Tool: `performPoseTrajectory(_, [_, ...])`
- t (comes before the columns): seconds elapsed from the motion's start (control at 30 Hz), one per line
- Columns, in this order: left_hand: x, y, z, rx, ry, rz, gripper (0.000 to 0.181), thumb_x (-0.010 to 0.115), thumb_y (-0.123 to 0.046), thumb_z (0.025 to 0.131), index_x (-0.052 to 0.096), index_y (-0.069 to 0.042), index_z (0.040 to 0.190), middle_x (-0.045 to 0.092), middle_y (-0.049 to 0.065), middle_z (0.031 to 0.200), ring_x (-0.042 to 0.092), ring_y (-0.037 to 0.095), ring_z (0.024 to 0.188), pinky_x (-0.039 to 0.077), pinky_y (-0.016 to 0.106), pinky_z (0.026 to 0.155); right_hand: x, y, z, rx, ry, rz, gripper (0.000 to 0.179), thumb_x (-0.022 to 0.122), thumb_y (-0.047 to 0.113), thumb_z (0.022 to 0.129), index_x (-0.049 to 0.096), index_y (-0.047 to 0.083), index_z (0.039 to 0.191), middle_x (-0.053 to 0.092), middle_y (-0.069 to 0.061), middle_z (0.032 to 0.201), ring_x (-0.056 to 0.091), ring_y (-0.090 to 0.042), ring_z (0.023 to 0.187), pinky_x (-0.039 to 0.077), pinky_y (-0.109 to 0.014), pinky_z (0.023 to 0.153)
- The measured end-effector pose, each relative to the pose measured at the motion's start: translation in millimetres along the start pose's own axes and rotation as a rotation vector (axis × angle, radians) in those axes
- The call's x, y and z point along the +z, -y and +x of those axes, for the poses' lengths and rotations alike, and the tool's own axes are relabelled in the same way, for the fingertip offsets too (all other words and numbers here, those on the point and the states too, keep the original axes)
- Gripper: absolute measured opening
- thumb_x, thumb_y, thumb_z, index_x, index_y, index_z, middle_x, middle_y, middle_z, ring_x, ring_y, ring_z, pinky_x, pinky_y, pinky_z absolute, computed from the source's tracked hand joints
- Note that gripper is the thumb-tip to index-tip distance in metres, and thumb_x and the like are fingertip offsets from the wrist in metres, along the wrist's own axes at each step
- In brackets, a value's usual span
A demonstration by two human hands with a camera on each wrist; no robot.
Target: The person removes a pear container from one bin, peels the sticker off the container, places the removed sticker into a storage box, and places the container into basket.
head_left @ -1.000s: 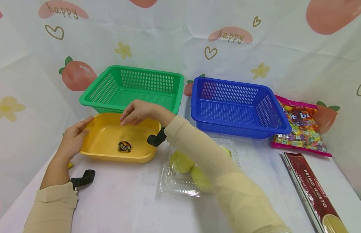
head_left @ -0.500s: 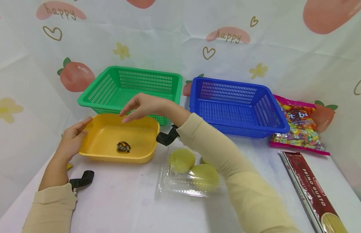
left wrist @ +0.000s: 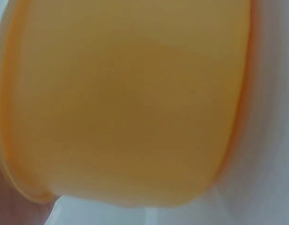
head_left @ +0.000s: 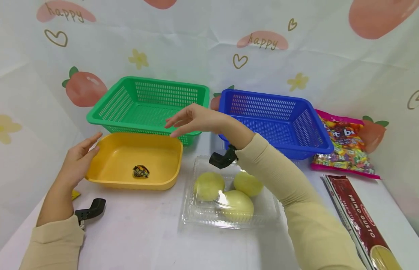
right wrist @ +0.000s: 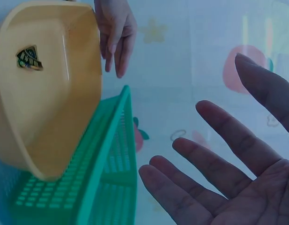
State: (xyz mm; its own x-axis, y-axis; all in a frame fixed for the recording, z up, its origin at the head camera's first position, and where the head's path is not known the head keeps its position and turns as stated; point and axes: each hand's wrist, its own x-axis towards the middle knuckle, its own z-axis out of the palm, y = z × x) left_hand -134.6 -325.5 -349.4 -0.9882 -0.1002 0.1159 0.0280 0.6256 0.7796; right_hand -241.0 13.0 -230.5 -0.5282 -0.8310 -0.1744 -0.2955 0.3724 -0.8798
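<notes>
A yellow plastic basin (head_left: 118, 161) stands at left on the table, with a small dark badge-like piece (head_left: 140, 171) bearing a logo on its floor. My left hand (head_left: 76, 161) is at the basin's left end, fingers fairly straight beside the rim; whether they touch it I cannot tell. In the left wrist view the basin's outer wall (left wrist: 125, 103) fills most of the picture. Above the basin's back right corner hovers my right hand (head_left: 199, 119), holding nothing. The right wrist view shows that hand's fingers (right wrist: 238, 136) spread apart.
Behind the basin is a green basket (head_left: 165, 90); a blue basket (head_left: 263, 99) stands to its right. A clear plastic box (head_left: 201, 215) with three yellow-green round fruits (head_left: 209, 186) sits in front. A candy bag (head_left: 344, 146) and a spaghetti pack (head_left: 361, 217) lie at far right.
My right hand has risen from over the basin and moved right, its fingers loosening. The left hand has shifted slightly left. More of the fruit box is uncovered as the right arm moves away.
</notes>
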Motion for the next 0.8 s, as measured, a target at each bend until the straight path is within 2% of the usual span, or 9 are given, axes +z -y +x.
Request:
performPoseTrajectory(0.03, [1.0, -2.6, -0.6, 0.017, -0.008, -0.007, 0.049, 0.033, -0.026, 0.101, 0.025, -0.01, 0.147, 0.022, 0.009, 0.154, 0.015, 0.026, 0.144, 0.016, 0.046, 0.116, -2.4, -1.5, -4.9, -0.002, -0.001, 0.009, 0.04, 0.067, 0.014, 0.085, 0.06, 0.004, 0.123, 0.051, -0.003, 0.139, 0.046, -0.014, 0.13, 0.042, -0.029, 0.104])
performPoseTrajectory(0.13, [4.1, -7.9, -0.8, 0.087, -0.038, -0.02, 0.049, 0.036, -0.021, 0.101, 0.025, -0.008, 0.147, 0.024, 0.008, 0.154, 0.018, 0.012, 0.143, 0.016, 0.025, 0.117, -8.6, -7.4, -19.0, 0.002, -0.001, 0.035, 0.041, 0.065, 0.012, 0.086, 0.057, 0.003, 0.126, 0.049, -0.002, 0.14, 0.045, -0.013, 0.13, 0.039, -0.032, 0.107])
performPoseTrajectory(0.2, [6.1, -10.7, -0.8, 0.132, -0.058, -0.019, 0.05, 0.039, -0.019, 0.1, 0.026, -0.006, 0.147, 0.027, 0.005, 0.153, 0.023, 0.001, 0.139, 0.019, 0.008, 0.11, -11.3, -12.4, -28.6, -0.003, 0.007, 0.058, 0.042, 0.063, 0.01, 0.087, 0.055, 0.002, 0.127, 0.048, -0.004, 0.142, 0.044, -0.015, 0.131, 0.038, -0.035, 0.108])
performPoseTrajectory(0.27, [8.8, -13.7, -0.6, 0.182, -0.073, -0.033, 0.05, 0.041, -0.015, 0.099, 0.027, -0.004, 0.146, 0.029, 0.003, 0.153, 0.027, -0.006, 0.135, 0.02, -0.002, 0.101, -13.2, -18.7, -38.7, -0.016, 0.016, 0.086, 0.042, 0.062, 0.008, 0.087, 0.055, 0.001, 0.128, 0.047, -0.005, 0.142, 0.044, -0.017, 0.132, 0.037, -0.036, 0.109])
performPoseTrajectory(0.37, [13.6, -21.2, -1.1, 0.232, -0.086, -0.058, 0.05, 0.043, -0.012, 0.098, 0.029, -0.002, 0.145, 0.032, 0.003, 0.152, 0.031, -0.01, 0.13, 0.023, -0.002, 0.101, -14.4, -27.2, -54.4, -0.052, 0.022, 0.125, 0.042, 0.063, 0.008, 0.087, 0.055, 0.0, 0.128, 0.046, -0.007, 0.143, 0.044, -0.019, 0.132, 0.038, -0.038, 0.109])
performPoseTrajectory(0.5, [19.9, -35.4, -4.5, 0.273, -0.067, -0.092, 0.052, 0.044, -0.012, 0.098, 0.026, -0.005, 0.146, 0.029, 0.013, 0.152, 0.03, -0.006, 0.133, 0.023, 0.0, 0.103, -14.9, -36.7, -74.0, -0.096, 0.011, 0.14, 0.046, 0.068, 0.014, 0.084, 0.056, 0.001, 0.126, 0.043, -0.011, 0.145, 0.041, -0.019, 0.134, 0.04, -0.039, 0.106])
performPoseTrajectory(0.7, [27.8, -53.6, -10.8, 0.301, -0.031, -0.103, 0.057, 0.045, -0.011, 0.097, 0.02, -0.01, 0.149, 0.019, 0.009, 0.156, 0.022, -0.002, 0.139, 0.018, -0.001, 0.104, -11.8, -46.3, -101.3, -0.114, -0.001, 0.146, 0.053, 0.071, 0.018, 0.082, 0.054, -0.002, 0.128, 0.039, -0.01, 0.147, 0.031, -0.018, 0.14, 0.038, -0.039, 0.108])
performPoseTrajectory(0.8, [32.4, -60.3, -13.2, 0.323, -0.028, -0.109, 0.059, 0.046, -0.009, 0.097, 0.02, -0.012, 0.149, 0.018, 0.008, 0.156, 0.02, -0.005, 0.138, 0.015, -0.001, 0.105, -9.9, -50.2, -115.6, -0.115, -0.016, 0.147, 0.054, 0.071, 0.017, 0.082, 0.053, -0.002, 0.128, 0.037, -0.009, 0.149, 0.029, -0.019, 0.141, 0.035, -0.04, 0.11])
